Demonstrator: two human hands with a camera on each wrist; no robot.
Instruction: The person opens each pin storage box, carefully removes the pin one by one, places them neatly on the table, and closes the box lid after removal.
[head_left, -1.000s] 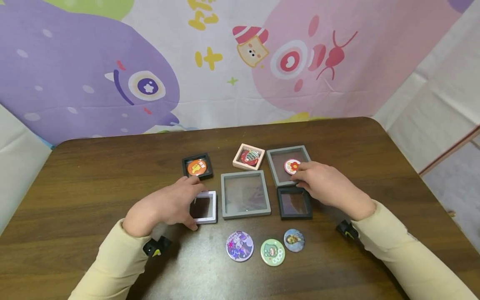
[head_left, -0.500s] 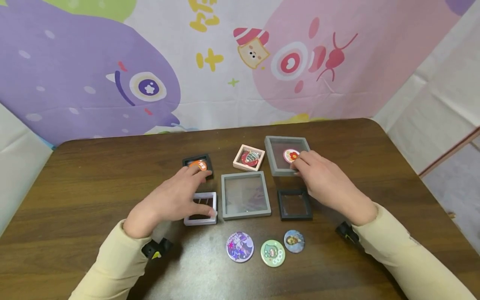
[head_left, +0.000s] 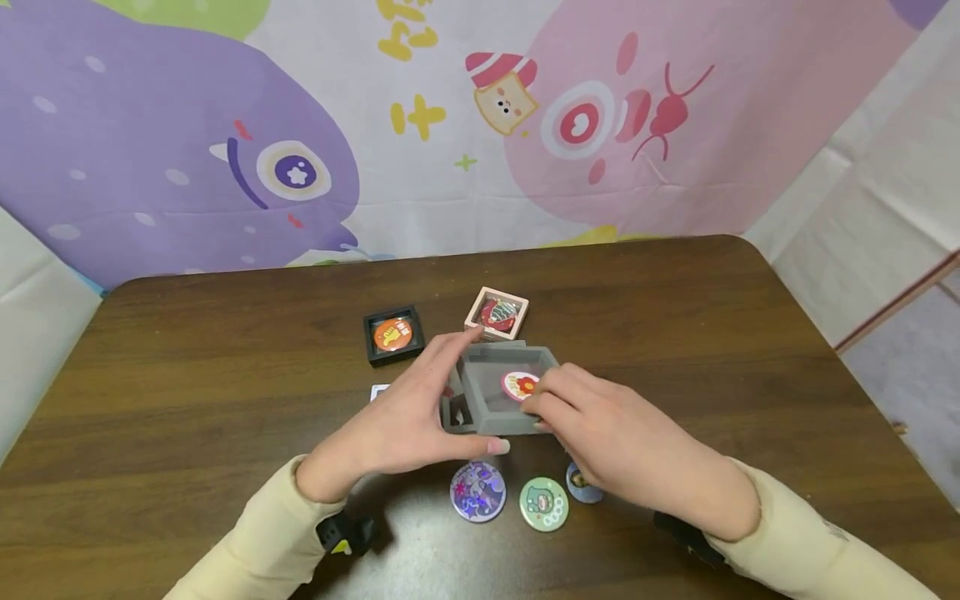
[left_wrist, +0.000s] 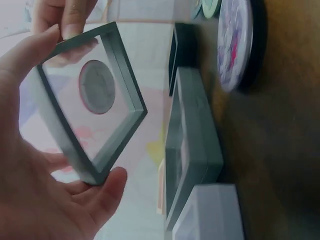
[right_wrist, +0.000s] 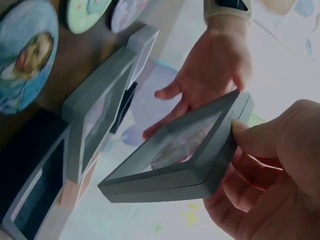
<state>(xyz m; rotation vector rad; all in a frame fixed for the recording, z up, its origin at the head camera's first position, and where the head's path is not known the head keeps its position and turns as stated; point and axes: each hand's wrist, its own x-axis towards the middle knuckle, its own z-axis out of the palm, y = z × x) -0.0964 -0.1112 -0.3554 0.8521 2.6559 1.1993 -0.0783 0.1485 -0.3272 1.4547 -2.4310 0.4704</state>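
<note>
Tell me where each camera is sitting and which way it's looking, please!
Head: on the person's head, facing forward and down at the table; the left hand, right hand and sleeves show.
Left wrist: on that wrist, facing the held gray frame; the left hand and some right-hand fingers show.
Right wrist: on that wrist, facing the same frame; the right hand pinches it, with the left hand beyond.
Shared: both wrist views show that frame and the table, turned sideways.

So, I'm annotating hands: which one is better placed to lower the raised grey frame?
Probably the right hand: it pinches the raised grey frame by its edge. The left hand is spread beside it; whether it touches is unclear.
</note>
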